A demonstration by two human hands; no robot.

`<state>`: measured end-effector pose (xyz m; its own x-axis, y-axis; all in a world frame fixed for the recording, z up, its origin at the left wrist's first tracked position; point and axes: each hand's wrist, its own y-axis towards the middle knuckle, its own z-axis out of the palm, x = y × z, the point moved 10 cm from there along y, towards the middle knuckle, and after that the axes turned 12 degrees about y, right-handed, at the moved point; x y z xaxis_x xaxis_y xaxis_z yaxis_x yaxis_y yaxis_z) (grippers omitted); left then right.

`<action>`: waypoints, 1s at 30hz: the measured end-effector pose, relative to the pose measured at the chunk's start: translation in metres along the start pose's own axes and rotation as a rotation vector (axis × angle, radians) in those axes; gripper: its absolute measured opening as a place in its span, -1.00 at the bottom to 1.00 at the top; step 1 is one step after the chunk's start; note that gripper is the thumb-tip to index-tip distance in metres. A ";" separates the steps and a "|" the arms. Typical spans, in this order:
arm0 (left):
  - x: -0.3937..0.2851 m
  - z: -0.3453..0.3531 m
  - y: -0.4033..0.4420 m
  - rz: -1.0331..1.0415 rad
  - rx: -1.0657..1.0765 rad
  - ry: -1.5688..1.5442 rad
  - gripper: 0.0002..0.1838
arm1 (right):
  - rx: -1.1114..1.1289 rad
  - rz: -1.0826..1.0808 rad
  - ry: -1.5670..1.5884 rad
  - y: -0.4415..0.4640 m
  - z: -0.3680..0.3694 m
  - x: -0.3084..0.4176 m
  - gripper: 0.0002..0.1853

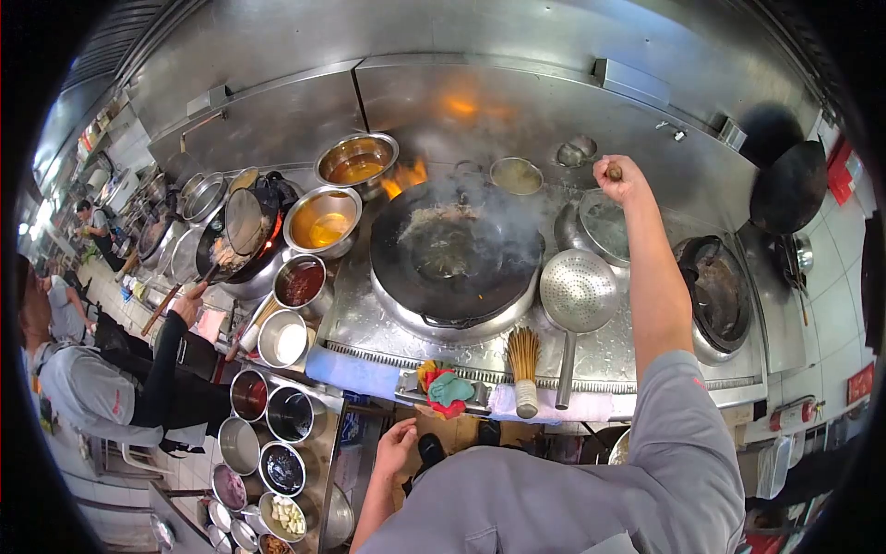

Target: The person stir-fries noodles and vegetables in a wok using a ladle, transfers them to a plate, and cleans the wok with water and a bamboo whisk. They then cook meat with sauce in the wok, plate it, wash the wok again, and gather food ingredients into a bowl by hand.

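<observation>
My right hand (624, 181) is raised at the back of the stove, its fingers wrapped round the handle of a ladle; the ladle's metal bowl (576, 151) is left of the fist. My left hand (397, 445) hangs low before the stove's front edge, fingers loosely bent, with nothing visible in it. Between and beyond the hands, a large black wok (452, 300) smokes on its burner, with shiny liquid at its bottom. Flames (403, 179) rise at its back left rim. A perforated strainer (579, 291) rests to its right, its handle pointing towards me.
A bamboo brush (523, 369) and coloured cloths (446, 388) lie along the front edge. Metal bowls of amber liquid (323, 222) stand left of the wok. Several seasoning pots (281, 466) fill the lower left. Another wok (715, 291) sits right. A co-worker (111, 392) works at the left burner.
</observation>
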<state>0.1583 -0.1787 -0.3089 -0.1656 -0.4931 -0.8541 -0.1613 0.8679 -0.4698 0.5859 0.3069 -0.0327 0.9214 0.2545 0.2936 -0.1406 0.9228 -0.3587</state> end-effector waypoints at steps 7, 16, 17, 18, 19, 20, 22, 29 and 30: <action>0.009 -0.027 0.012 0.056 -0.031 0.047 -0.67 | -0.469 -0.852 -1.924 -0.027 -0.134 0.064 -0.70; -0.066 -0.046 0.030 0.308 -0.225 0.333 -0.74 | -0.109 -0.122 0.246 -0.066 -0.217 0.051 -0.91; -0.094 -0.043 0.031 0.411 -0.275 0.410 -0.78 | -0.067 -0.116 0.290 -0.076 -0.198 0.047 -0.90; -0.122 -0.037 0.032 0.514 -0.321 0.491 -0.81 | -0.028 -0.112 0.338 -0.088 -0.180 0.040 -0.89; -0.145 -0.029 0.038 0.613 -0.334 0.496 -0.83 | 0.016 -0.108 0.426 -0.100 -0.166 0.035 -0.89; -0.169 -0.019 0.044 0.715 -0.342 0.501 -0.85 | 0.073 -0.086 0.419 -0.113 -0.150 0.027 -0.90; -0.224 0.002 0.047 0.900 -0.418 0.564 -0.87 | 0.158 -0.027 0.473 -0.147 -0.112 0.000 -0.89; -0.246 0.064 0.117 0.906 -0.188 0.938 -0.84 | 0.215 0.022 0.729 -0.248 -0.047 -0.091 -0.72; -0.243 0.064 0.118 0.902 -0.187 0.949 -0.82 | 0.219 0.012 0.732 -0.260 -0.045 -0.101 -0.72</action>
<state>0.2418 0.0478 -0.1708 -0.8850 0.3327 -0.3258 0.2456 0.9279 0.2804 0.5461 0.0283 -0.0086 0.9137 0.0786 -0.3988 -0.1504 0.9768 -0.1521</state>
